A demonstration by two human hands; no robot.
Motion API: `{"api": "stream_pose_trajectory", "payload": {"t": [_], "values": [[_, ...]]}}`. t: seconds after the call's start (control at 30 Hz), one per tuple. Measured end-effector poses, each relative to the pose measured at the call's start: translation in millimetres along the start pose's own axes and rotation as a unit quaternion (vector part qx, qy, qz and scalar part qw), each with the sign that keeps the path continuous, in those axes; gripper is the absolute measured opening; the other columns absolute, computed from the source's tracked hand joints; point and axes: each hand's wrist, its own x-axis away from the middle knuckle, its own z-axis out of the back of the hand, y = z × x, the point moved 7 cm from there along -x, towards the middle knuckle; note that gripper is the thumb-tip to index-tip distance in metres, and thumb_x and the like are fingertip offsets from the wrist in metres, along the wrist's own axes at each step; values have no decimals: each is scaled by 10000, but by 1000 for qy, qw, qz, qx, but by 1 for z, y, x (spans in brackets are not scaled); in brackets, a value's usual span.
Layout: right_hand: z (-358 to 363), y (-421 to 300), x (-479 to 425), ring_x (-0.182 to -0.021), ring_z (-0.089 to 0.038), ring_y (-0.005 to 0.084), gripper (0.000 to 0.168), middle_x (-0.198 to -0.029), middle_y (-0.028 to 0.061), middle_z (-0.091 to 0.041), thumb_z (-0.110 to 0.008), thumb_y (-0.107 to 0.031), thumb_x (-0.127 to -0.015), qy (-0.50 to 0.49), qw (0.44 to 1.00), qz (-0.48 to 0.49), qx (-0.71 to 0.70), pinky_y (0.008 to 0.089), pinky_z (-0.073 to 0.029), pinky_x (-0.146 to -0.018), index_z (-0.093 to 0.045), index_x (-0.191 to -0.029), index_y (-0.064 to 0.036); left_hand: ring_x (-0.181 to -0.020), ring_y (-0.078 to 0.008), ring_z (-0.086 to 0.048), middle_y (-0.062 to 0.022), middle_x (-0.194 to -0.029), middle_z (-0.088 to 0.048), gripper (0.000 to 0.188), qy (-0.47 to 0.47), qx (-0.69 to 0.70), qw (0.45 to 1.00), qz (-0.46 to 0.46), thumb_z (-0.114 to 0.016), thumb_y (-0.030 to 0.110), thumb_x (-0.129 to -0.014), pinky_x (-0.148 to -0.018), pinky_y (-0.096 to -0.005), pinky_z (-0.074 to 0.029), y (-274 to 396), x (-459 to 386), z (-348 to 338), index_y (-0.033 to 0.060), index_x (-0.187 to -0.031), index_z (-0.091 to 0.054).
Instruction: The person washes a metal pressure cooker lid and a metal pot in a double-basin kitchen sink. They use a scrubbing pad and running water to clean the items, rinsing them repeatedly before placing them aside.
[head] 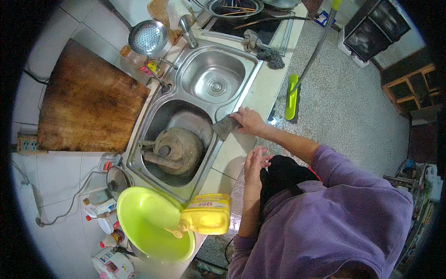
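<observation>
My right hand (249, 120) grips a grey rag or scouring pad (224, 127) at the front rim of the stainless steel double sink (204, 171). My left hand (256, 162) is raised at the counter's edge in front of my body, fingers apart and holding nothing. In the nearer basin sits a grimy kettle (190, 144) with a dark lid knob (164, 151); its handle (162, 161) points to the wall side. The other basin (212, 75) shows a drain strainer (216, 87). A faucet (162, 83) rises behind the sink.
A yellow jug (209, 218) stands beside a tilted lime-green basin (143, 219) on the counter. Against the wall lean a scorched wooden board (90, 101) and a perforated skimmer (148, 37). Dark grey rags (270, 55) lie near the stove. A green mop (292, 97) stands on the floor.
</observation>
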Motion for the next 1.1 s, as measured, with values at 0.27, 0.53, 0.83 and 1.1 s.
{"api": "stream_pose_trajectory", "payload": {"t": [0.27,0.53,0.83,1.1], "values": [[47,32,-72,-753,-557,299,288,-849,142,-553,-503,-137,-743,-52,928,-105,-353,327,-466,-653,-547,-1006,-26,-798,-209,-596,-138,-1033,-550,344,119,44,991,-50,-505,261,-857,-617,-249,-462,44,-30,39,8,-1087,-466],[40,95,-219,-841,-533,262,229,-899,109,-490,-528,-103,-722,132,970,69,-195,382,-445,-688,-579,-942,-139,-875,-263,-569,-168,-1098,-519,429,236,71,967,-64,-502,341,-843,-690,-320,-449,59,-74,49,19,-1120,-440],[-98,99,-263,-920,-528,305,387,-1009,118,-493,-624,-327,-685,-154,968,169,108,396,-484,-669,-565,-1003,-114,-888,-250,-538,-160,-1139,-499,444,405,156,887,-160,-489,389,-834,-707,-328,-445,95,-39,96,50,-1118,-444],[-114,127,-254,-814,-568,304,131,-800,151,-566,-600,-130,-633,-170,936,309,20,365,-477,-611,-602,-740,-55,-920,-246,-496,-126,-1174,-484,411,414,166,881,-157,-486,399,-822,-753,-341,-367,103,-58,85,117,-1120,-452]]}}
